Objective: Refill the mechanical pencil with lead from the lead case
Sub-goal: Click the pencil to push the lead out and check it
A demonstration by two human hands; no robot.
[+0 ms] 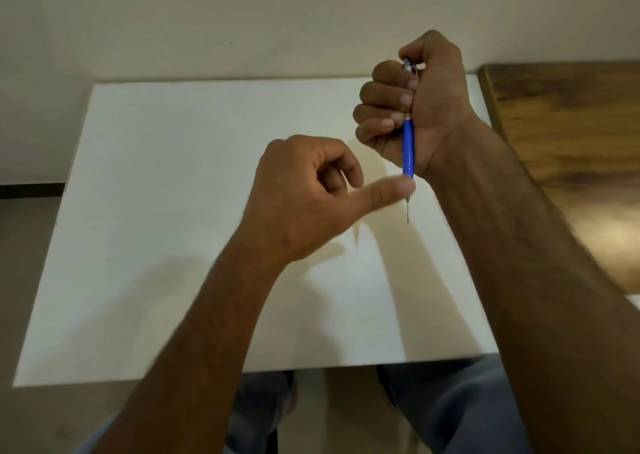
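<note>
My right hand (412, 103) is fisted around a blue mechanical pencil (408, 148), held upright above the white table (173, 211) with the tip pointing down toward me. Its thumb rests over the silver top end. A thin lead or metal tip sticks out below the blue barrel. My left hand (308, 194) hovers just left of the pencil, fingers loosely curled, its thumb stretched out and touching the lower end of the barrel. No lead case is in view.
A dark wooden surface (571, 135) adjoins the table on the right. A pale wall rises behind the table. My knees in blue trousers (450, 412) show below the table's near edge.
</note>
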